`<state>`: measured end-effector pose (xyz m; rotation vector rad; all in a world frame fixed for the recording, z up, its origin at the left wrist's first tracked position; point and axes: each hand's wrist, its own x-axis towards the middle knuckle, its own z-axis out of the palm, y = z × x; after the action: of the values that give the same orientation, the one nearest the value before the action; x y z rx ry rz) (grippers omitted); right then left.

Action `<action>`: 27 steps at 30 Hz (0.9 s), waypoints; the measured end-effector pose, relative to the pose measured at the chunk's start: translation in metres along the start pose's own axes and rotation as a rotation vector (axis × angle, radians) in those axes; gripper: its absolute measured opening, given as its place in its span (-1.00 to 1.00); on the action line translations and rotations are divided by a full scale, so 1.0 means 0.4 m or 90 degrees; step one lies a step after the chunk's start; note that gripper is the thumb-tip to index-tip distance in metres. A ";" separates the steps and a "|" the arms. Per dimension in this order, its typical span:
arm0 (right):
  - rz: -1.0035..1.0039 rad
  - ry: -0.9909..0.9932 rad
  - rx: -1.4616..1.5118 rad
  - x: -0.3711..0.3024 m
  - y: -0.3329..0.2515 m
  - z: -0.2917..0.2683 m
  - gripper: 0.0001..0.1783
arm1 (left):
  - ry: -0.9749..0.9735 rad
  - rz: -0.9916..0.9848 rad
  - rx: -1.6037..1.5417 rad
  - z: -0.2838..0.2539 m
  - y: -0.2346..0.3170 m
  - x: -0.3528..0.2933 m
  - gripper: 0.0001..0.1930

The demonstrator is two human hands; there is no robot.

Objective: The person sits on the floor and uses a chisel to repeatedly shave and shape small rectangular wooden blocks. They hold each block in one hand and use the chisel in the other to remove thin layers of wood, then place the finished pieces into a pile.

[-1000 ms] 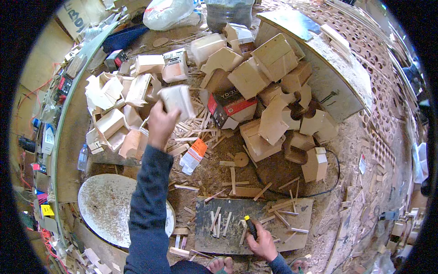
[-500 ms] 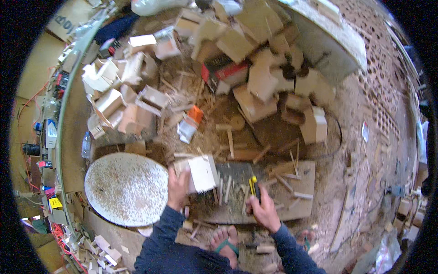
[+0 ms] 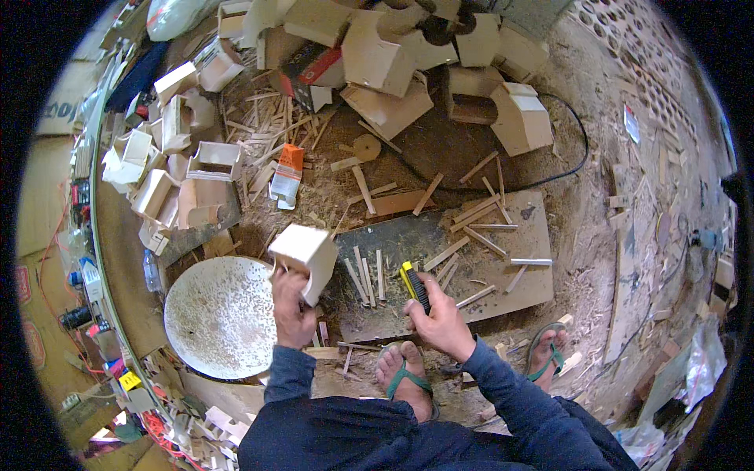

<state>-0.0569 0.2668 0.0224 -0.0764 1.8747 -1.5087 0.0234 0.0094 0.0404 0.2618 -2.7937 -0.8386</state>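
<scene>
My left hand (image 3: 294, 314) is closed round the lower side of a small pale wooden box (image 3: 305, 250), held tilted beside a round white disc. In my right hand (image 3: 441, 320) is a yellow and black utility knife (image 3: 413, 284), gripped by its handle and pointing away from me; I cannot make out its blade. Both hands are above or beside a dark-topped work board (image 3: 463, 290). Several thin wooden strips (image 3: 380, 275) lie on that board between the two hands.
At the left stands the white disc (image 3: 220, 322), speckled with sawdust. Wooden box pieces (image 3: 216, 161) are heaped at the far left, more house-shaped ones (image 3: 381, 59) at the back. A black cable (image 3: 585, 149) loops at the right. An orange and white packet (image 3: 287, 174) lies among offcuts.
The box in my left hand has turned and tilted, and moved slightly up and left in view. My right hand has shifted a little left with the knife. The whole view has also shifted.
</scene>
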 end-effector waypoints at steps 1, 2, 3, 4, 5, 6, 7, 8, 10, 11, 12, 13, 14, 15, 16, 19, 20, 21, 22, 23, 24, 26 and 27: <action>-0.019 0.019 -0.023 0.001 0.001 -0.007 -0.51 | -0.032 -0.012 0.027 0.003 -0.001 -0.024 -0.60; -0.036 0.035 -0.047 0.002 0.003 -0.011 -0.52 | -0.071 0.022 0.082 0.003 -0.003 -0.045 -0.66; -0.086 0.058 -0.070 0.003 0.004 -0.012 -0.53 | -0.057 0.027 0.071 0.004 -0.004 -0.064 -0.71; -0.163 0.083 -0.101 0.006 0.006 -0.007 -0.52 | -0.071 -0.094 0.001 -0.003 -0.011 -0.072 -0.74; -0.131 0.038 -0.112 0.009 0.007 0.001 -0.53 | -0.094 -0.169 -0.054 -0.006 -0.014 -0.076 -0.77; -0.119 0.000 -0.125 0.012 0.008 0.014 -0.53 | -0.092 -0.249 -0.111 -0.012 -0.016 -0.075 -0.80; -0.132 -0.027 -0.137 0.015 0.007 0.029 -0.54 | -0.012 -0.107 0.003 -0.015 -0.019 -0.062 -0.91; -0.114 -0.099 -0.167 0.018 0.005 0.047 -0.62 | 0.018 -0.120 -0.069 -0.020 -0.015 -0.051 -0.84; -0.080 -0.203 -0.216 0.025 -0.002 0.078 -0.68 | 0.091 -0.271 -0.121 -0.021 -0.002 -0.013 -0.67; -0.056 -0.260 -0.242 0.026 -0.006 0.085 -0.71 | 0.127 -0.364 -0.092 -0.017 0.009 0.009 -0.57; -0.036 -0.241 -0.245 0.021 -0.010 0.085 -0.76 | 0.137 -0.487 -0.070 -0.011 0.023 0.030 -0.47; -0.031 -0.212 -0.257 0.018 -0.013 0.078 -0.75 | 0.119 -0.477 -0.029 -0.007 0.039 0.049 -0.42; -0.023 -0.179 -0.262 0.005 -0.015 0.060 -0.74 | 0.075 -0.499 0.007 -0.006 0.052 0.068 -0.36; -0.019 -0.134 -0.262 -0.007 -0.015 0.036 -0.73 | 0.060 -0.480 0.055 -0.012 0.067 0.080 -0.28; -0.073 -0.018 -0.297 -0.023 -0.017 0.012 -0.71 | 0.023 -0.364 0.106 -0.009 0.077 0.095 -0.29; -0.124 0.180 -0.266 -0.047 -0.009 -0.046 -0.58 | -0.071 -0.335 0.045 -0.021 0.089 0.105 -0.37; -0.113 0.174 -0.236 -0.051 -0.005 -0.048 -0.57 | -0.097 -0.250 0.068 -0.027 0.086 0.103 -0.37; -0.134 0.179 -0.205 -0.047 -0.001 -0.040 -0.55 | -0.124 -0.194 0.092 -0.030 0.078 0.100 -0.36; -0.142 0.156 -0.218 -0.050 0.003 -0.016 -0.54 | -0.133 -0.204 0.020 -0.030 0.071 0.095 -0.33; -0.120 0.088 -0.194 -0.053 0.005 0.015 -0.54 | -0.117 -0.230 -0.028 -0.026 0.061 0.090 -0.33; -0.138 0.036 -0.163 -0.056 0.007 0.055 -0.54 | -0.103 -0.256 -0.074 -0.021 0.052 0.088 -0.33; -0.122 -0.056 -0.168 -0.061 0.014 0.123 -0.58 | -0.055 -0.291 -0.143 -0.002 0.034 0.087 -0.34; -0.090 -0.099 -0.209 -0.060 0.018 0.143 -0.62 | -0.051 -0.262 -0.092 0.008 0.028 0.086 -0.33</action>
<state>-0.0044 0.2329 0.0244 -0.4738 2.0045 -1.2320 -0.0119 0.0125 0.0494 0.8147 -2.7732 -1.1558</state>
